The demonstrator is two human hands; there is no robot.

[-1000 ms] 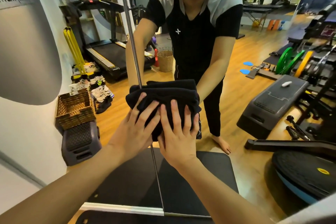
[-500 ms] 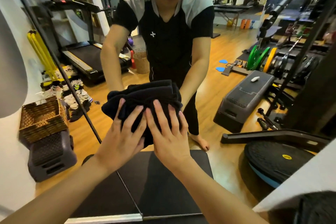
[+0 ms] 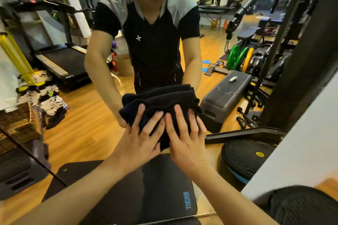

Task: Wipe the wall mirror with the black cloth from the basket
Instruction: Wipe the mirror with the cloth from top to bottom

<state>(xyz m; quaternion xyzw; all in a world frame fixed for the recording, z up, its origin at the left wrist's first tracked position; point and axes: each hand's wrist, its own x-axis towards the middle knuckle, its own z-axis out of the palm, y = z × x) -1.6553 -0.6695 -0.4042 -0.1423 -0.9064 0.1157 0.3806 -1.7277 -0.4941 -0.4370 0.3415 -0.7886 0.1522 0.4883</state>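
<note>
Black cloth (image 3: 161,104) slid right across mirror (image 3: 210,56).

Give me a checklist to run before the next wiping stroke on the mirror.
1. Left hand flat on the folded black cloth: ok.
2. Right hand flat on it too: ok.
3. Cloth against the wall mirror glass: ok.
4. Cloth bunched rather than spread: not ok for coverage.
5. Streaks or smears on the glass: cannot tell.
6. Woven wicker basket out of the stroke path, at far left: ok.
</note>
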